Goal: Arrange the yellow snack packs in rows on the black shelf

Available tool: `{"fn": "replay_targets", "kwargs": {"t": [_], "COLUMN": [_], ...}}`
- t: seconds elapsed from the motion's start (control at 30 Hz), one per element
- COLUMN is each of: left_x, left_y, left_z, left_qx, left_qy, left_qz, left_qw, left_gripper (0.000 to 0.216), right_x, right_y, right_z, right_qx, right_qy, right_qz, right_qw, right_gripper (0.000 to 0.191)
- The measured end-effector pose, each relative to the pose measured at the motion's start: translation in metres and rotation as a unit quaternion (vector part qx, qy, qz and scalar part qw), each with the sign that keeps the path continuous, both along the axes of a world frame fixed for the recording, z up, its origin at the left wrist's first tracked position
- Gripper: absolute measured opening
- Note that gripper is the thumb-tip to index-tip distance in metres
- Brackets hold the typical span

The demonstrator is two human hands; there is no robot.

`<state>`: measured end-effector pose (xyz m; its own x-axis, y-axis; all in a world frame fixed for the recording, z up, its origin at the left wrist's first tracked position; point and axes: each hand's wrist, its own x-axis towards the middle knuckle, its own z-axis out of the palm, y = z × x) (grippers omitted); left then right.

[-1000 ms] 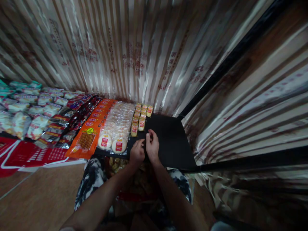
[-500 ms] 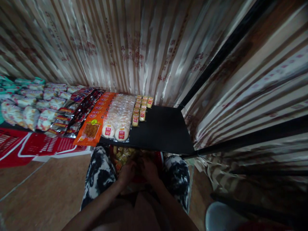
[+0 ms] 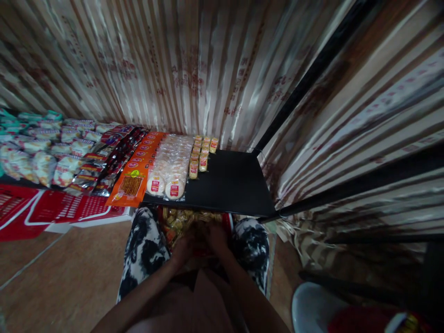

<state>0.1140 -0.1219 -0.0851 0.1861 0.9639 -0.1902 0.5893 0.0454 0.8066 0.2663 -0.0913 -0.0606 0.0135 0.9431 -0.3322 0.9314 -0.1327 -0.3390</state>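
Between my knees, partly under the shelf edge, is a red container (image 3: pixel 229 223) with many small yellow-wrapped snack packs (image 3: pixel 176 218) in it. My left hand (image 3: pixel 184 243) reaches down among the packs on the left. Close beside it, my right hand (image 3: pixel 217 237) is in the container's right part. Both hands' fingers point inward and are dark and blurred, so their grip and anything in them cannot be made out. Above, on the black shelf (image 3: pixel 231 182), similar small yellow packs (image 3: pixel 203 162) stand in short rows.
Left of the yellow packs lie round white crackers in clear wrap (image 3: pixel 174 187), an orange snack bag (image 3: pixel 133 182), dark red packets (image 3: pixel 111 157) and white bags (image 3: pixel 67 171). Red baskets (image 3: pixel 69 206) sit below at left. Black posts (image 3: pixel 294 101) and a striped curtain (image 3: pixel 194 69) border the shelf.
My view has shifted slightly. Both hands stay in the container with small movements, and more yellow packs show along its far right side. The packs on the shelf look unchanged.
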Motion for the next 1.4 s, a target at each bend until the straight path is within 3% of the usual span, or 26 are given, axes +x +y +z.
{"fn": "replay_targets", "kwargs": {"t": [0.17, 0.33, 0.5, 0.63, 0.8, 0.97, 1.1, 1.3, 1.4], "left_x": [0.003, 0.015, 0.023, 0.025, 0.033, 0.039, 0.032, 0.026, 0.026], "left_y": [0.004, 0.0, -0.002, -0.003, -0.002, 0.008, 0.02, 0.034, 0.038], "left_z": [0.016, 0.029, 0.045, 0.057, 0.062, 0.069, 0.079, 0.09, 0.09], "left_qx": [0.024, 0.018, 0.016, 0.062, 0.097, 0.084, 0.033, -0.087, -0.098], "left_qy": [-0.032, -0.102, -0.191, -0.16, -0.113, -0.133, -0.197, -0.323, -0.373], "left_qz": [0.056, 0.062, 0.074, 0.104, 0.083, 0.138, 0.145, 0.172, 0.168], "left_qw": [0.998, 0.993, 0.979, 0.98, 0.985, 0.978, 0.969, 0.926, 0.907], "left_gripper": [0.032, 0.044, 0.048, 0.049, 0.055, 0.045, 0.041, 0.038, 0.041], "right_x": [0.002, 0.004, 0.003, -0.001, -0.011, -0.017, -0.013, -0.008, -0.008], "right_y": [-0.001, -0.001, 0.002, 0.008, 0.014, 0.014, 0.014, 0.019, 0.021], "right_z": [0.012, 0.018, 0.028, 0.038, 0.048, 0.066, 0.069, 0.056, 0.055], "right_qx": [0.061, 0.106, 0.102, 0.107, 0.13, 0.127, 0.1, 0.1, 0.098], "right_qy": [0.167, 0.336, 0.46, 0.507, 0.489, 0.5, 0.533, 0.504, 0.508], "right_qz": [-0.079, -0.154, -0.2, -0.227, -0.237, -0.215, -0.205, -0.2, -0.185], "right_qw": [0.981, 0.923, 0.859, 0.825, 0.829, 0.829, 0.815, 0.834, 0.835], "right_gripper": [0.018, 0.023, 0.038, 0.048, 0.044, 0.04, 0.039, 0.041, 0.041]}}
